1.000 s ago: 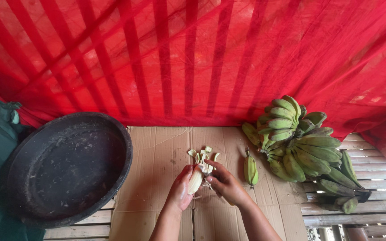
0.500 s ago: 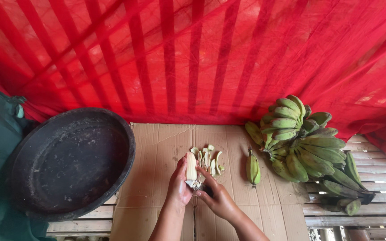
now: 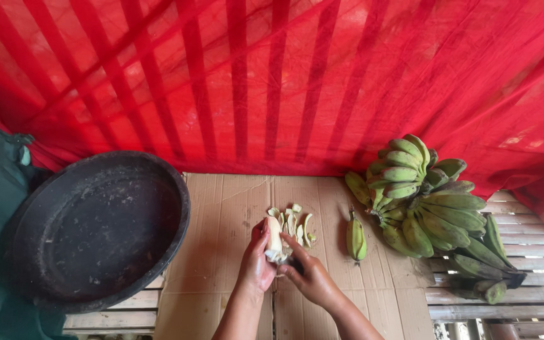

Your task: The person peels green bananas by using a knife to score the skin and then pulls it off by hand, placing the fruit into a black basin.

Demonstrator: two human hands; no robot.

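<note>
Both hands, left hand (image 3: 256, 264) and right hand (image 3: 310, 277), grip a nearly bare pale peeled banana (image 3: 274, 238) above the flat cardboard sheet (image 3: 221, 214), curled peel strips (image 3: 294, 221) shed, one loose green banana (image 3: 356, 238) and the green banana bunch (image 3: 423, 201) unpeeled

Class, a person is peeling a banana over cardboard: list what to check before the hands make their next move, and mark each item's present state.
1. Left hand grips the peeled banana: ok.
2. Right hand is at the banana's lower end: ok.
3. Peel strips lie on the cardboard: ok.
4. Black pan is beside the cardboard, nothing in it: ok.
5. Loose green banana lies apart from the bunch: ok.
6. All peel is off: cannot tell.
</note>
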